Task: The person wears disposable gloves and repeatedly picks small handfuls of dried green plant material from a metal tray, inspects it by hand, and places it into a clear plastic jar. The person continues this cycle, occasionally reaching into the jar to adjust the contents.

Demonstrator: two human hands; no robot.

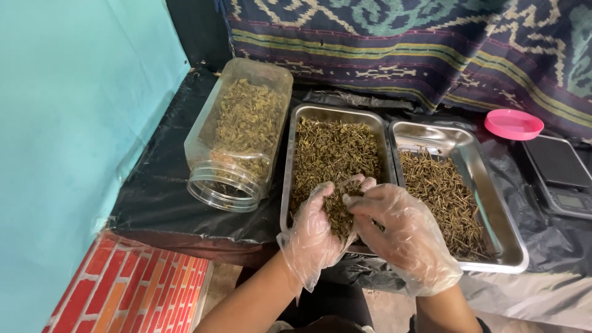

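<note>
Black plastic sheet (160, 191) covers the bench. At lower centre, gloved left hand (316, 237) is cupped under a heap of dried plant matter (338, 213), held above the left steel tray (288, 154) so spill lands there. Right hand (404, 237) pinches into the heap, fingers narrow, sorting.

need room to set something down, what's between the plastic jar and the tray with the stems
In the head view, a steel tray heaped with dried leaves lies between the tipped plastic jar and the stem tray; both gloved hands work over its near end.
</note>
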